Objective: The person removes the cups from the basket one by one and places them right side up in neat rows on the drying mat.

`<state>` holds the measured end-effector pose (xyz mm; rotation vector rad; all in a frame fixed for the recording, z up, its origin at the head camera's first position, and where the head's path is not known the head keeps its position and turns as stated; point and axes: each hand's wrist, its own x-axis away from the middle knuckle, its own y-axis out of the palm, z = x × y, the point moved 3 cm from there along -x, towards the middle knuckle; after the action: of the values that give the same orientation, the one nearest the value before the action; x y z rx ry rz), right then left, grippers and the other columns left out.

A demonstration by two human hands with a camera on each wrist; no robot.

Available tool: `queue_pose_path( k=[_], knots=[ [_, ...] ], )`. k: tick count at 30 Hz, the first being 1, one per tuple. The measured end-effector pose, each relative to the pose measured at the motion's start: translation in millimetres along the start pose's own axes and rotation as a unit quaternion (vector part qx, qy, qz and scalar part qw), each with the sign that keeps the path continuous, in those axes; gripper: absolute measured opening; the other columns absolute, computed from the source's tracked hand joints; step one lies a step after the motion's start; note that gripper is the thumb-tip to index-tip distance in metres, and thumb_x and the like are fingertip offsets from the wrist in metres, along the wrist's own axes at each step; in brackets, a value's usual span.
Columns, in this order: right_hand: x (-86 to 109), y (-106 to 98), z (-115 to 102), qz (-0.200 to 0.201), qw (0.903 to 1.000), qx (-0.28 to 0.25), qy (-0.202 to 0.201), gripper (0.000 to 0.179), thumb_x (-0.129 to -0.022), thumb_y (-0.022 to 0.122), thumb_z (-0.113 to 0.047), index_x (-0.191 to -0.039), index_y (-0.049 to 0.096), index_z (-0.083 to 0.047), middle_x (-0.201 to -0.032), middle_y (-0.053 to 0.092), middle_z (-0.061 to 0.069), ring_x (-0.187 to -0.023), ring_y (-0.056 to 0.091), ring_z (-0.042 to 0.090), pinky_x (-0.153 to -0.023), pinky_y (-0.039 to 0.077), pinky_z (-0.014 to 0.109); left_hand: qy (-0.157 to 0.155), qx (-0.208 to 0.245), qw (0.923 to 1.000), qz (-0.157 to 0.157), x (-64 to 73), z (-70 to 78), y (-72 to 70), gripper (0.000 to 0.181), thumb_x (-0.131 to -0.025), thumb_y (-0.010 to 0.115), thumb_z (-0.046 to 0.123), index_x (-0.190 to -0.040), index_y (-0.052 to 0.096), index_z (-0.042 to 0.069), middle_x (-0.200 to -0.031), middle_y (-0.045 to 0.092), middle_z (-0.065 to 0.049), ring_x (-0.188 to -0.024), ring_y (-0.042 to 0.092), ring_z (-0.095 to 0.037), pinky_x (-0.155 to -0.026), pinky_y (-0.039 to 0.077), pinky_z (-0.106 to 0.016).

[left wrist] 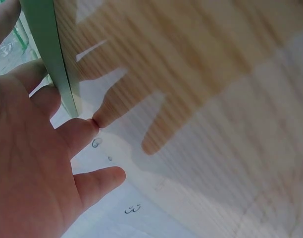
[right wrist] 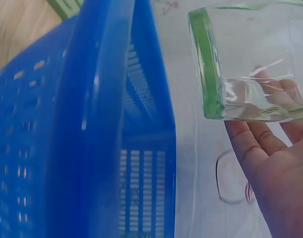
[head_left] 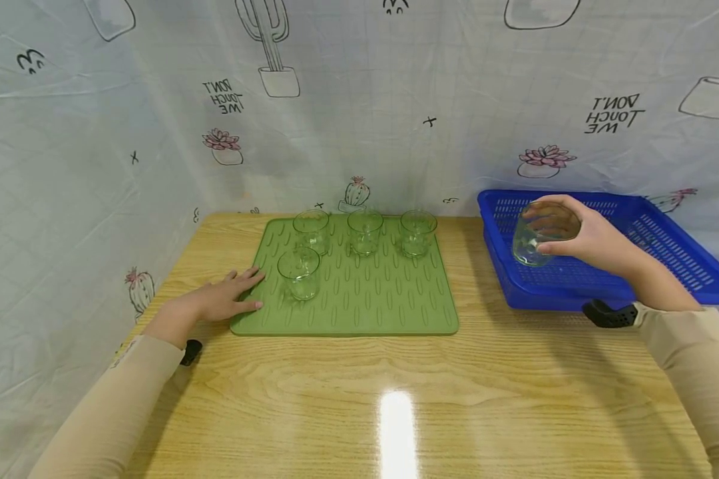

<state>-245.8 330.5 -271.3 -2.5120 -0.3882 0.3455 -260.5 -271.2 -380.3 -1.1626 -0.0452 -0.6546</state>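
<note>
My right hand [head_left: 602, 239] grips a clear drinking glass [head_left: 530, 243], tilted, above the blue basket in the head view. In the right wrist view the fingers wrap the far side of the glass [right wrist: 250, 59], whose thick base looks green. At the mat's left edge, my left hand [head_left: 216, 299] has its fingers spread, tips on the green ridged mat [head_left: 389, 306]. The left wrist view shows its palm beside the mat's rim [left wrist: 45, 39]. Several similar glasses stand on the mat: three along the back and one glass [head_left: 302, 279] nearer my left hand.
The blue slotted plastic basket [head_left: 551, 293] stands at the right of the wooden table [head_left: 311, 399], against a white printed sheet [head_left: 395, 100] that hangs behind and to the left. Bare wood lies in front of the mat and between mat and basket.
</note>
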Motion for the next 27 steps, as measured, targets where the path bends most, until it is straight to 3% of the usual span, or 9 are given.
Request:
queue_pose_path(
  k=[5,12,18,24,27],
  knots=[
    [-9.8,14.3,-10.8,-0.027,0.9994,-0.015,-0.018,0.064,-0.092,0.069,0.012,-0.148,0.044,-0.006,-0.129,0.061,-0.017,-0.116,0.060,0.001,-0.080,0.058,0.025,0.001,0.001,1.0000,-0.001,1.1,1.6,-0.6,0.082,-0.106,0.055,0.048,-0.164,0.018,0.003,-0.168,0.004,-0.025,-0.147,-0.005,-0.059,-0.104,0.006,-0.086],
    [-22.4,33.9,-21.8,-0.063,0.9955,-0.042,-0.057,0.066,-0.091,0.070,0.013,-0.148,0.043,-0.003,-0.133,0.059,-0.012,-0.121,0.059,0.006,-0.097,0.050,0.021,0.000,0.009,0.9999,-0.003,1.9,3.8,-1.6,0.082,-0.106,0.055,0.046,-0.164,0.017,0.003,-0.168,0.003,-0.026,-0.147,-0.006,-0.059,-0.104,0.002,-0.086],
    [-31.7,54.2,-30.1,-0.081,0.9900,-0.073,-0.089,0.068,-0.090,0.069,0.015,-0.149,0.041,-0.002,-0.135,0.057,-0.006,-0.121,0.058,0.008,-0.101,0.047,0.022,0.001,0.009,1.0000,-0.002,3.6,6.0,-1.9,0.082,-0.106,0.056,0.046,-0.164,0.018,0.002,-0.168,0.003,-0.026,-0.147,-0.005,-0.059,-0.104,0.002,-0.085],
    [-37.8,76.7,-38.9,-0.085,0.9898,-0.075,-0.086,0.068,-0.087,0.073,0.013,-0.147,0.040,0.005,-0.134,0.058,-0.003,-0.120,0.058,0.008,-0.102,0.046,0.020,-0.002,0.009,1.0000,0.000,4.8,5.0,0.5,0.083,-0.105,0.056,0.048,-0.164,0.018,0.003,-0.168,0.003,-0.025,-0.148,-0.006,-0.058,-0.104,0.000,-0.085],
    [-39.4,84.7,-42.7,-0.083,0.9912,-0.066,-0.080,0.070,-0.087,0.075,0.011,-0.147,0.040,0.005,-0.136,0.058,0.006,-0.119,0.058,0.008,-0.101,0.047,0.020,-0.006,0.007,1.0000,0.000,4.6,4.3,2.7,0.084,-0.105,0.055,0.050,-0.165,0.017,0.004,-0.169,0.003,-0.025,-0.148,-0.006,-0.057,-0.104,-0.002,-0.085]
  ],
)
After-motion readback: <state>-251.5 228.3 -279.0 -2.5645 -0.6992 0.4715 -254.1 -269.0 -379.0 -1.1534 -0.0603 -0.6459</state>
